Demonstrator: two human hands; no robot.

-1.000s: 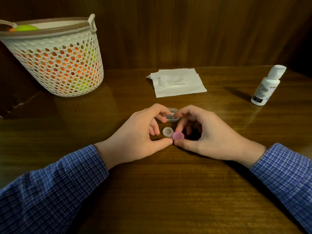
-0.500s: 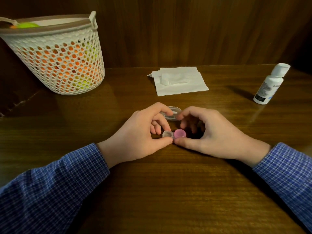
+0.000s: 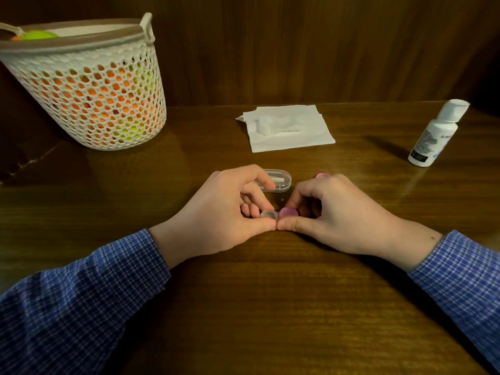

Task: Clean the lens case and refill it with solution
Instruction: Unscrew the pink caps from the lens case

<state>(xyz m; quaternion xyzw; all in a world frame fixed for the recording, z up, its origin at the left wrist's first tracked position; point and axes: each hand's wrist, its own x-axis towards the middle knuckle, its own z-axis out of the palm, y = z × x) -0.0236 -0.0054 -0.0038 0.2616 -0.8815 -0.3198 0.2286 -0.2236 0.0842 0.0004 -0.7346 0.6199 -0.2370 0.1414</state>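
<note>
The small lens case sits on the wooden table between my two hands. Its left side is a clear whitish cup; its right side carries a pink cap. My left hand pinches the clear side between thumb and fingers. My right hand pinches the pink cap with thumb and curled fingers. The two thumb tips touch in front of the case. A white solution bottle with its cap on stands at the far right.
A clear plastic box lies just behind my left fingers. A small pink piece shows behind my right knuckles. White tissues lie further back. A white mesh basket with orange and green contents stands at the back left.
Both hands have closed in a little tighter around the case, my left fingers now covering more of the clear cup. The small pink piece behind my right hand has come into sight.
</note>
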